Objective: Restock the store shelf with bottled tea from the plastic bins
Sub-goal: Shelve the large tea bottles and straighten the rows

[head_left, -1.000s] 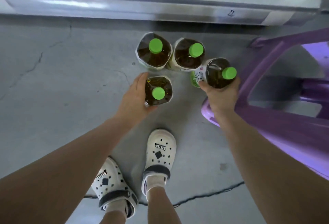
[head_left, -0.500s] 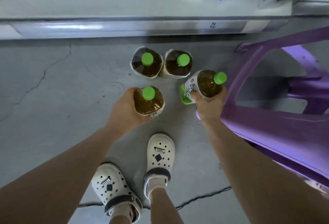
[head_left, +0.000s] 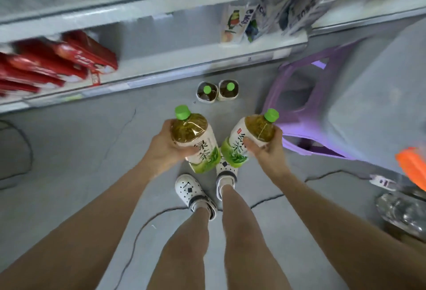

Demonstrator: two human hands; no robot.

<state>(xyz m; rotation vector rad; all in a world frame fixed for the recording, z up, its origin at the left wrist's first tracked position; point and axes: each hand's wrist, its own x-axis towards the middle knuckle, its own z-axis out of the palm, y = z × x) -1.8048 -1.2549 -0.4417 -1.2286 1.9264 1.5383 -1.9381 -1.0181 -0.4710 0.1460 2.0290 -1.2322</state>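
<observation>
– What do the hands hold?
– Left hand grips one tea bottle; right hand grips another.
– Relative to the shelf?
– Both below it, above two floor bottles.

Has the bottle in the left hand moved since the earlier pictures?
Yes. The left hand has lifted its bottle off the floor, up and away from the two bottles standing by the shelf.

绿茶 on left tea bottle, partly hidden 茶 on right tea bottle, shelf packets too blurred
</observation>
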